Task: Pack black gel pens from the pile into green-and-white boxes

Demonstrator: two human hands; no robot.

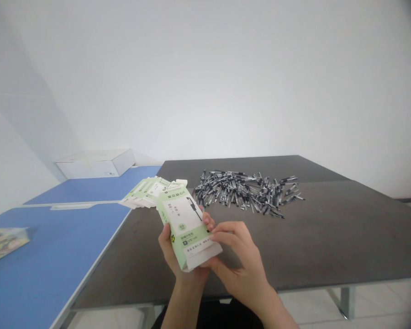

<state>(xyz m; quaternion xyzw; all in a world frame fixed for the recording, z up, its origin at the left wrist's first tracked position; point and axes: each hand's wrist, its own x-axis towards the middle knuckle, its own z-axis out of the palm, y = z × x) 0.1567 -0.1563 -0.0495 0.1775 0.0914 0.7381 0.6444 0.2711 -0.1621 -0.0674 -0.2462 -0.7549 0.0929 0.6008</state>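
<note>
Carton (186,219) held in both hands
Body is cradled by the left hand (174,261), five-o'clock end pinched by the right hand (244,267); thin card is best gripped lightly.

The pens (243,189) lie in a pile on the far part of the table (311,237). The flat boxes (145,192) are to the left of them.

The left hand (180,256) holds a green-and-white pen box (185,221), its near end flap (203,256) at the right hand's (241,260) fingers; behind, flat cartons (145,192) and a heap of pens (241,189) lie on the dark surface (315,237).
</note>
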